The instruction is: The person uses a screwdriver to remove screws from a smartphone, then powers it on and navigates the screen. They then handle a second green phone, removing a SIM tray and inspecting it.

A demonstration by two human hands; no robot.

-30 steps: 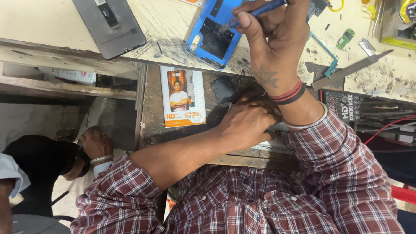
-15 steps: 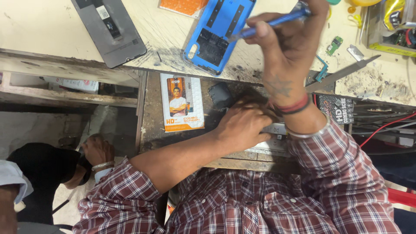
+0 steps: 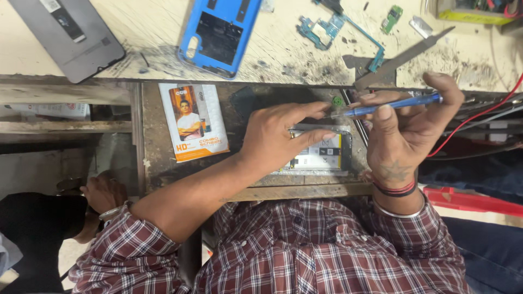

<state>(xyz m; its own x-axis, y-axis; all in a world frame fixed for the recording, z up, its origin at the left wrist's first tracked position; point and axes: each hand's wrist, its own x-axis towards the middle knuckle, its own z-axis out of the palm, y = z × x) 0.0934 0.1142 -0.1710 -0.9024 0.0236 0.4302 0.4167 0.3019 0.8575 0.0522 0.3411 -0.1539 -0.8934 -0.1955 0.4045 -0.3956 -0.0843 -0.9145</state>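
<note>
My right hand [image 3: 406, 133] grips a blue screwdriver [image 3: 397, 103], held level with its tip pointing left over an opened phone [image 3: 321, 155] that lies in a wooden drawer [image 3: 158, 158]. My left hand [image 3: 278, 139] rests on that phone, thumb across its upper edge and fingers stretched toward the screwdriver tip. The phone's battery and label show beneath my fingers. A blue phone back cover [image 3: 218, 35] lies on the scratched workbench [image 3: 283, 54] above the drawer.
On the bench lie a grey phone [image 3: 68, 35], small circuit boards [image 3: 327, 24] and a flat metal blade [image 3: 403, 57]. A printed packet [image 3: 193, 122] sits in the drawer. Red wires [image 3: 479, 125] run at the right. Another person's hand [image 3: 103, 190] shows at lower left.
My right hand brought the screwdriver down from the blue back cover on the bench to the phone in the drawer. My left hand stayed in the drawer.
</note>
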